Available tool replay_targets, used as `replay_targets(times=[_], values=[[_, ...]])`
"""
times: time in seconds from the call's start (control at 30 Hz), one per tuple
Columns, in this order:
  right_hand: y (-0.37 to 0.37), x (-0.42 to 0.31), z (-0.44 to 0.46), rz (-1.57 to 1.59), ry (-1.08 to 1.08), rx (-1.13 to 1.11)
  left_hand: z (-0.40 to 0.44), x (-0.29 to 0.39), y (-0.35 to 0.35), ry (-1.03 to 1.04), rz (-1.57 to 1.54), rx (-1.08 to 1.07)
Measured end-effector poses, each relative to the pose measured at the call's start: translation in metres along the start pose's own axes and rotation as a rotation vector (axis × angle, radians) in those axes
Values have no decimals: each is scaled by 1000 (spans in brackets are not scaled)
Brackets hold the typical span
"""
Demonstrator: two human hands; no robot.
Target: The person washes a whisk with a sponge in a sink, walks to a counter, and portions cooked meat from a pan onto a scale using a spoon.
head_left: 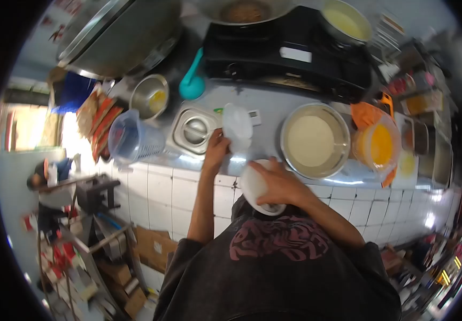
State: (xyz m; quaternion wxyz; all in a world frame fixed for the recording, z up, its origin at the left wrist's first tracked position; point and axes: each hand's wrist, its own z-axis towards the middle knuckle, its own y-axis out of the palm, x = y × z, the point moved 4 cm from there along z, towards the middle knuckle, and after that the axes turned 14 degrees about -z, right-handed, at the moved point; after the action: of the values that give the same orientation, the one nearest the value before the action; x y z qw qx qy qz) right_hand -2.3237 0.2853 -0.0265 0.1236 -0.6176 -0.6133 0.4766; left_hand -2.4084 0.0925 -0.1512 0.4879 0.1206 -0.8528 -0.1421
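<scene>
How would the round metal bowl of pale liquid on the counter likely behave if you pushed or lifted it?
The metal bowl would probably feel heavy, since pale liquid spreads across its inside. That liquid would likely slosh if the bowl were jerked. Its shiny metal wall suggests a stiff vessel, perhaps slippery if wet.

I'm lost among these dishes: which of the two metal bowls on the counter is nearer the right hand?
The larger bowl, holding pale liquid, close to the right hand; the smaller bowl, with yellow contents, is farther left.
</scene>
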Motion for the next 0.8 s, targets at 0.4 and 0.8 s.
replay_targets(times=[0.4, 0.8], values=[[38, 7, 73, -246, 212, 437, -73, 50, -26, 190, 341, 190], [101, 169, -169, 1050, 237, 241, -62, -10, 13, 136, 368, 217]])
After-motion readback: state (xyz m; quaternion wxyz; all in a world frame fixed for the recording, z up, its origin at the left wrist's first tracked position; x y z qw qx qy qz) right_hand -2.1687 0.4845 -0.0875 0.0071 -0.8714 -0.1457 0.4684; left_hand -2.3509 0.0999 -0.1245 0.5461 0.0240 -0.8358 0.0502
